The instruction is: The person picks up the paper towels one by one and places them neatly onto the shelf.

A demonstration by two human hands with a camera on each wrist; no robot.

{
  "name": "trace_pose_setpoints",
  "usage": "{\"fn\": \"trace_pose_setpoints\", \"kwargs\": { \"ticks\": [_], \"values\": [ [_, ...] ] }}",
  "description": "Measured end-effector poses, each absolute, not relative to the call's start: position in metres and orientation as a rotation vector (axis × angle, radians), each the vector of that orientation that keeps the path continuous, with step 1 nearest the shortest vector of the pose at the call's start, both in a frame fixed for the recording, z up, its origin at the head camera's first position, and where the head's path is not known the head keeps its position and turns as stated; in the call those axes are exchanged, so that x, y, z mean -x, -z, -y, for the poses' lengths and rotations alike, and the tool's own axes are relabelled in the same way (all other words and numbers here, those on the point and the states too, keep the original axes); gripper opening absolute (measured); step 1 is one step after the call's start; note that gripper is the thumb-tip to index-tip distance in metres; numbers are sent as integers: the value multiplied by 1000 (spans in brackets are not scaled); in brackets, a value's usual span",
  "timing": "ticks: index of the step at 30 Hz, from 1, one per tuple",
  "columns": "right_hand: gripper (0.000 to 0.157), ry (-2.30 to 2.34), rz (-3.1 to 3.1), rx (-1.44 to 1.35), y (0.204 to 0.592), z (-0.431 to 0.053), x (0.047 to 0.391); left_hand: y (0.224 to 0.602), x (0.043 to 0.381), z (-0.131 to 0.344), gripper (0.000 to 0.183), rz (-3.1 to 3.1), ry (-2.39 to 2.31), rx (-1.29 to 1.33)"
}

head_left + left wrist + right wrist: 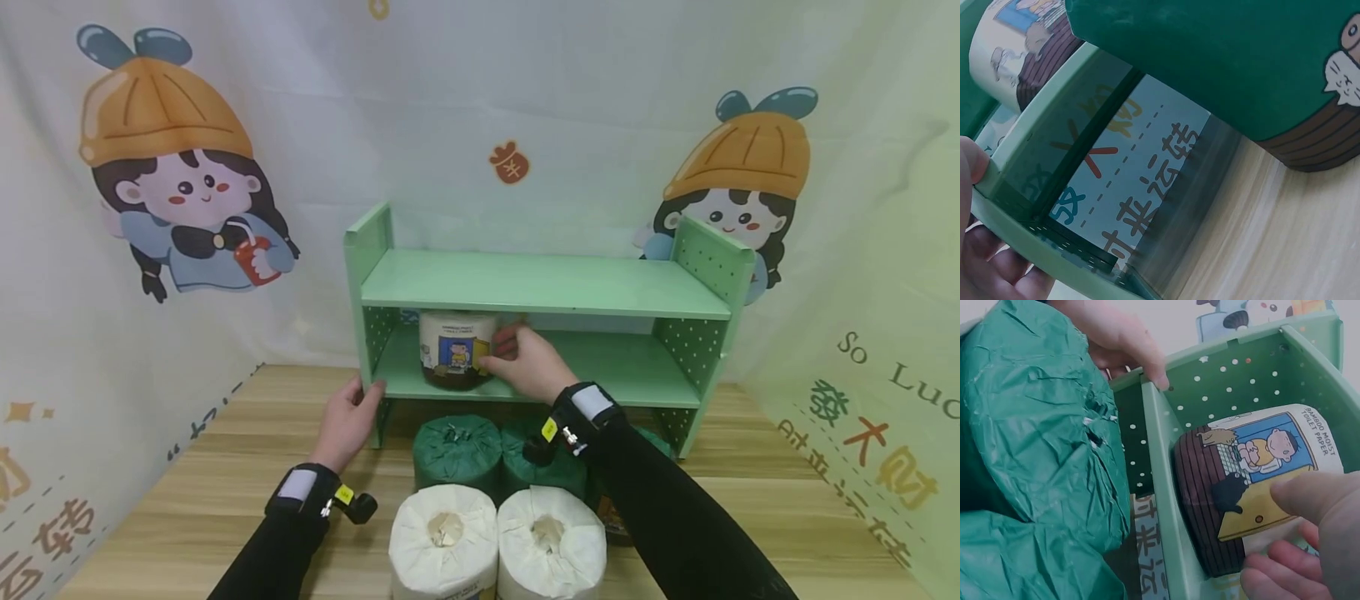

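Note:
A wrapped toilet paper roll point(457, 350), white above a brown base with a cartoon, stands on the green shelf's point(543, 279) lower board, near its left end. At the roll's right side is my right hand point(528, 362). Its thumb point(1291, 494) lies over the printed front, and the other fingers curl by the roll's edge. My left hand point(352, 421) grips the front edge of the shelf's left side panel point(1054, 250), thumb inside and fingers outside.
Two white-wrapped rolls point(444, 537) stand nearest on the wooden table point(187, 483). Behind them are several green-wrapped rolls point(457, 454), just before the shelf and partly hidden by the right arm. A printed cloth point(450, 125) hangs behind.

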State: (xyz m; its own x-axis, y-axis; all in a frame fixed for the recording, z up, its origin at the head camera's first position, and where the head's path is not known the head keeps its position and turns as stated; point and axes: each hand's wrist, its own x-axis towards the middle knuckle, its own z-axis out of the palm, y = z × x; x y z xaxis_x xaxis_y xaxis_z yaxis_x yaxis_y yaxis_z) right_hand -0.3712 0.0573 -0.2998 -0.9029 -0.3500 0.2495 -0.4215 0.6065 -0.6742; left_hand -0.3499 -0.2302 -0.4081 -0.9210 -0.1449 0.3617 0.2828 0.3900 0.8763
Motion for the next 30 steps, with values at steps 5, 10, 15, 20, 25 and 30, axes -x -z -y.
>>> {"fn": "trace_pose_setpoints", "kwargs": {
  "ticks": [5,10,15,20,25,30],
  "values": [
    [40,-1176,2721,-769,305,-52,373,407,349,230,41,2282,1546,107],
    [38,-1161,2732,-881,308,-49,374,407,348,230,41,2288,1551,113],
    [39,-1146,2751,-915,308,-49,371,408,348,229,42,2293,1525,105],
    [43,-1190,2747,-930,307,-52,367,408,348,229,42,2293,1515,105],
    [47,-1260,2726,-933,306,-59,362,408,349,229,43,2288,1537,120],
    [50,-1332,2665,-967,305,-70,351,408,350,229,41,2285,1531,123]
  ]
}}
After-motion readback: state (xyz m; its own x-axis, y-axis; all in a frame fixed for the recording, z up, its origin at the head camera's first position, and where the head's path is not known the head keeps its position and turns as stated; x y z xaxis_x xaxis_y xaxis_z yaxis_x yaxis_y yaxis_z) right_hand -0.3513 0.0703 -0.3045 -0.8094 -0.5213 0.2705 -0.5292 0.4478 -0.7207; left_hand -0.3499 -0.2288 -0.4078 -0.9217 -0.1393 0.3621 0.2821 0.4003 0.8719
